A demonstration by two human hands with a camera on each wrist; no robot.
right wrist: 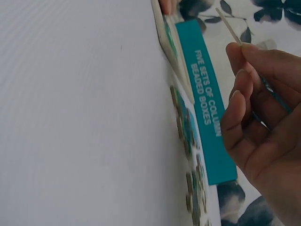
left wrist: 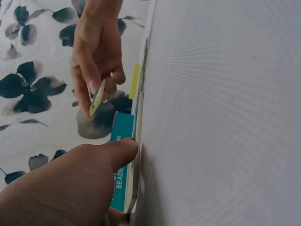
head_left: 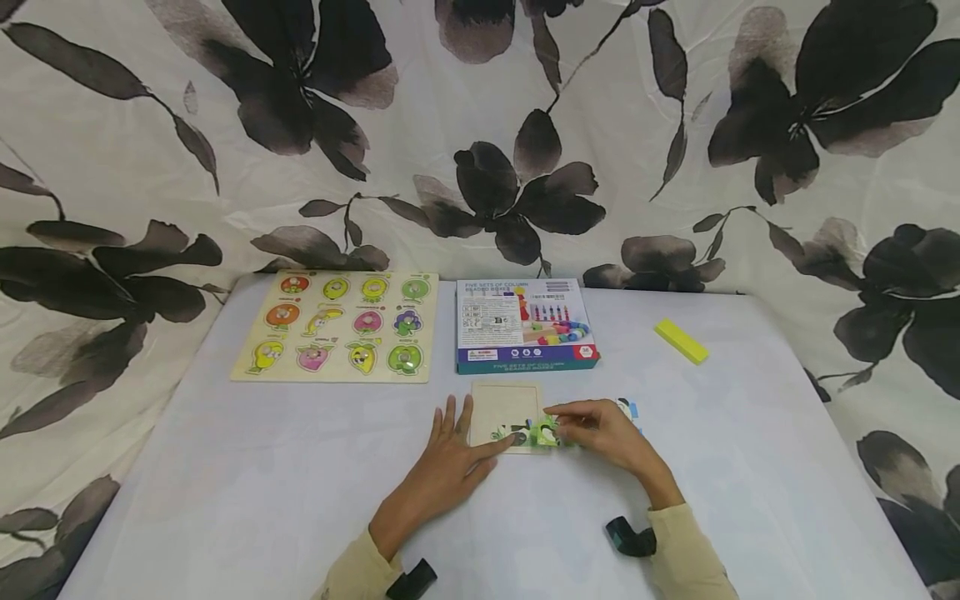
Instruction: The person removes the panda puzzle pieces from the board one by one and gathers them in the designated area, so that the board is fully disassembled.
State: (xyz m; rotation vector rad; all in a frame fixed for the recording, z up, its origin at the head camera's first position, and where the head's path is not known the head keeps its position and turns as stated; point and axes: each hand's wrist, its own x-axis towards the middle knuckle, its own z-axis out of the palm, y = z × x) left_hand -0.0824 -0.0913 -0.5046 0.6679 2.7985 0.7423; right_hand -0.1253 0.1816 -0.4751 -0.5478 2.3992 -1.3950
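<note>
A small wooden puzzle tray (head_left: 506, 402) lies near the middle of the table, with a green, black and white piece (head_left: 517, 433) in its lower part. My left hand (head_left: 446, 467) rests at the tray's left side, fingers spread and thumb reaching over its lower edge. Between thumb and fingertips, my right hand (head_left: 606, 429) pinches a green puzzle piece (head_left: 548, 431) by the tray's lower right. In the left wrist view that piece (left wrist: 97, 99) is tilted and held off the table. Loose puzzle pieces (right wrist: 186, 120) lie beside the tray, partly hidden by my right hand in the head view.
Behind the tray lies a boxed bead set (head_left: 525, 329). To its left is a fruit-and-vegetable picture board (head_left: 348, 327); a yellow block (head_left: 681, 342) lies at the right. A floral cloth (head_left: 480, 125) hangs behind the white table (head_left: 262, 500).
</note>
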